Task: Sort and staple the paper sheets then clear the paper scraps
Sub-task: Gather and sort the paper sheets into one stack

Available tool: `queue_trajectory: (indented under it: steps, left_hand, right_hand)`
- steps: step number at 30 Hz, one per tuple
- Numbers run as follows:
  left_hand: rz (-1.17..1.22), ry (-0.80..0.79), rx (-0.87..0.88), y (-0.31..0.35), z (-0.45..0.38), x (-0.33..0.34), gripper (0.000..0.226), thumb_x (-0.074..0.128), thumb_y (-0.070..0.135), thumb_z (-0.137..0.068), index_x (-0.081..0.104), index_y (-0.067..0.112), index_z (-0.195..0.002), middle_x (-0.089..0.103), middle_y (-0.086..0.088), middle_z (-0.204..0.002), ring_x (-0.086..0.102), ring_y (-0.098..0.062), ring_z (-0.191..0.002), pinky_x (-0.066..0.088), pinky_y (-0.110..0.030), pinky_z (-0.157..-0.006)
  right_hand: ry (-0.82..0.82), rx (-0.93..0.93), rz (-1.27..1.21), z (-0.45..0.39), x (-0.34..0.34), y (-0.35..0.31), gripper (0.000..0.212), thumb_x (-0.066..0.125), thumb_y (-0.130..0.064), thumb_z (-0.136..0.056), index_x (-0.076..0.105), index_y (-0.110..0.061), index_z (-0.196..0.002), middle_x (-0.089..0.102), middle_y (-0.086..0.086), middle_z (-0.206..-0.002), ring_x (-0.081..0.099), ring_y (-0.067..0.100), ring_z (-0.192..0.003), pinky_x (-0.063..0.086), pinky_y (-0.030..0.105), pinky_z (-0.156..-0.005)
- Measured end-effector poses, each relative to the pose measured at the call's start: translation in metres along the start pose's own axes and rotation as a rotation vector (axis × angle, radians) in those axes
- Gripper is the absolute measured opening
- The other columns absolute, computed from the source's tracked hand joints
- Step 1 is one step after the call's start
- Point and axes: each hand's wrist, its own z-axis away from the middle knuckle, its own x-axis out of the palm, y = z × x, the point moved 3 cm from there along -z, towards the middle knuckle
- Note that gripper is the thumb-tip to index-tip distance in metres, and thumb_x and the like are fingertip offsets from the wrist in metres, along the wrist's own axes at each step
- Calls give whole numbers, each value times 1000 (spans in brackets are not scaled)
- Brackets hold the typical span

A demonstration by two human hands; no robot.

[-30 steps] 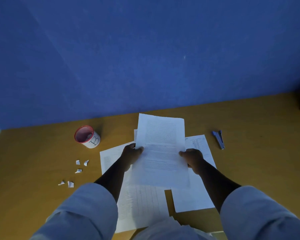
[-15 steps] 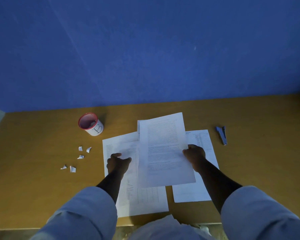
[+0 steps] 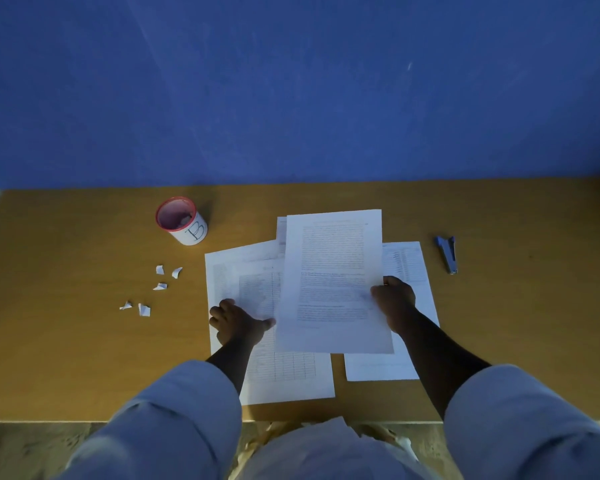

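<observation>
My right hand (image 3: 394, 301) grips the right edge of a printed text sheet (image 3: 331, 282), held over the other papers. My left hand (image 3: 238, 322) lies flat, fingers apart, on a sheet with a table grid (image 3: 281, 372) on the desk. Another sheet (image 3: 407, 265) lies to the right, partly under the held one, and a further sheet's corner (image 3: 281, 233) shows behind it. Several small white paper scraps (image 3: 160, 285) are scattered on the desk to the left. A blue stapler (image 3: 447, 252) lies at the right.
A white cup with a red rim and the letter B (image 3: 182, 221) stands at the back left, with something pale inside. The wooden desk (image 3: 66, 341) meets a blue wall at the back. Its front edge runs just above my sleeves.
My left hand has let go of the text sheet and dropped onto the grid sheet on the desk. The right hand alone now holds the text sheet, lower over the papers.
</observation>
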Motion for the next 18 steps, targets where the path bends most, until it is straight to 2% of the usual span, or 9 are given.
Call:
queue_trajectory:
  steps: [7,11,14,18]
  left_hand:
    - [41,22,-23,-2,2,4,104,88,52,-61,31,12,-138,42,-12,-141,44,-31,-127,46,-44,-102]
    - [-32,38,-125,-3,7,2,112,82,64,-60,26,11,-141,34,-15,-145,39,-33,-132,41,-49,-106]
    - [-13,59,-87,-5,5,2,114,82,66,-59,26,10,-141,33,-16,-145,39,-32,-131,43,-44,-106]
    - [15,5,-27,-5,2,4,112,82,63,-62,24,8,-142,35,-16,-144,41,-32,-131,41,-41,-110]
  right_hand:
    - [-29,-24,19,7,3,1,12,59,-10,-89,59,-16,-100,60,3,-100,54,22,-93,44,31,-76]
    - [-32,-28,21,10,3,2,10,60,-14,-91,58,-17,-100,60,1,-97,54,20,-89,44,31,-76]
    - [-25,-28,-2,12,2,2,12,60,-11,-90,60,-16,-102,60,1,-98,54,21,-90,44,31,-76]
    - [-27,-31,-4,16,5,0,14,59,-11,-89,61,-17,-101,63,3,-102,57,25,-95,46,32,-76]
